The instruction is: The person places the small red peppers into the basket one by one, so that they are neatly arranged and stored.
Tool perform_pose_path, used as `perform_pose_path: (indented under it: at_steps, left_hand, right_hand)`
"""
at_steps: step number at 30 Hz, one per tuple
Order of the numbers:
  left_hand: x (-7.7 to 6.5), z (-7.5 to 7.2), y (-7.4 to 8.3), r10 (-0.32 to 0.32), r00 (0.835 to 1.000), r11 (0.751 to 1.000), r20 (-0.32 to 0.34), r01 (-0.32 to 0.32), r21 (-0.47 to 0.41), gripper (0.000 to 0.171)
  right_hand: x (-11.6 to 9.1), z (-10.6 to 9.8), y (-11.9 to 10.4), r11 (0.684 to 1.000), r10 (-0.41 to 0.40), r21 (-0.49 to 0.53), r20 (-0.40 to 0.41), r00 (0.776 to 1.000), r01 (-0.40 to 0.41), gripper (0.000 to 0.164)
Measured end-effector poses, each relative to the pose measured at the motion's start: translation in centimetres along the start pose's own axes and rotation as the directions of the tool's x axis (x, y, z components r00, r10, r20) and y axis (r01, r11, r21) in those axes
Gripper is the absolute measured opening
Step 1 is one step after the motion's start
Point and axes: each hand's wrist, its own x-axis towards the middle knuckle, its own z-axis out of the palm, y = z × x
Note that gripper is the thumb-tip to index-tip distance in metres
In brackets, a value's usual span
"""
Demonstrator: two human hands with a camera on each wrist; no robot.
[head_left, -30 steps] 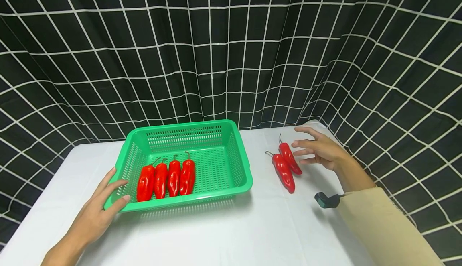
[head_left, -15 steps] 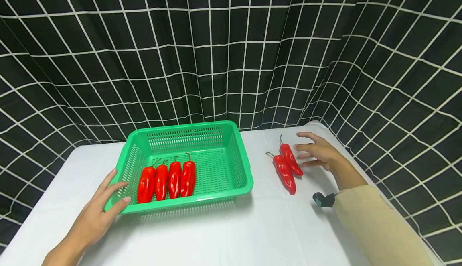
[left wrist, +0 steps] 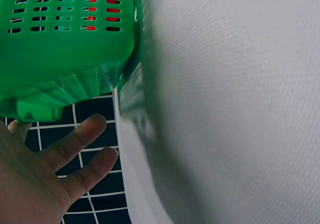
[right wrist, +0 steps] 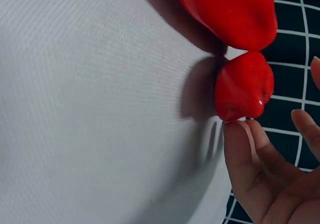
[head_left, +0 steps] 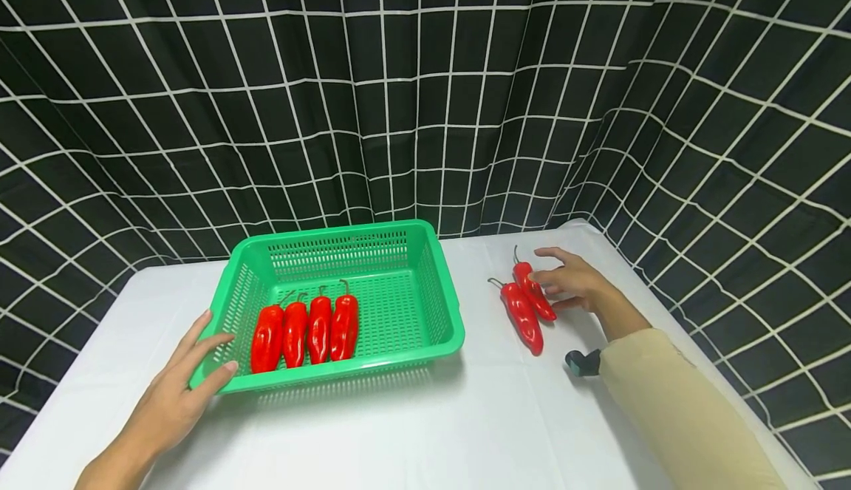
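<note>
In the head view my left hand (head_left: 174, 394) lies along the left rim of a green perforated plastic basket (head_left: 399, 361), fingers spread; the left wrist view shows them extended near its wall (left wrist: 65, 54). Several red peppers with thin stems stand side by side in the basket's left half, the rightmost pepper (head_left: 344, 326) among them. Two more lie outside it on the right: a near pepper (head_left: 521, 318) and a far pepper (head_left: 525, 277). My right hand (head_left: 577, 281) reaches over the far pepper's right side, fingers loosely bent. In the right wrist view its fingertips meet the closer pepper (right wrist: 244, 86).
A white cloth (head_left: 412, 431) covers the table. Behind and at both sides hangs a black curtain with a white grid (head_left: 399, 106). A small dark device (head_left: 582, 363) juts from the right sleeve (head_left: 671, 401).
My right hand has moved left and slightly down, from beside the far pepper to over its right side. The left hand, the basket and the peppers stay in place.
</note>
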Motion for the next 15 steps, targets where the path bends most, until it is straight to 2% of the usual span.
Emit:
perform_pose_path:
  at_steps: [6, 15]
  left_hand:
    - [-0.1, 0.0, 0.1, 0.01, 1.0, 1.0, -0.001, -0.01, -0.012, 0.042]
    - [0.1, -0.1, 0.1, -0.005, 1.0, 1.0, 0.005, 0.005, 0.001, 0.042]
  right_hand:
    - [0.5, 0.6, 0.5, 0.998, 0.038, -0.042, -0.009, 0.999, -0.039, 0.087]
    - [1.3, 1.3, 0.4, 0.995, 0.036, -0.089, -0.043, 0.998, -0.04, 0.081]
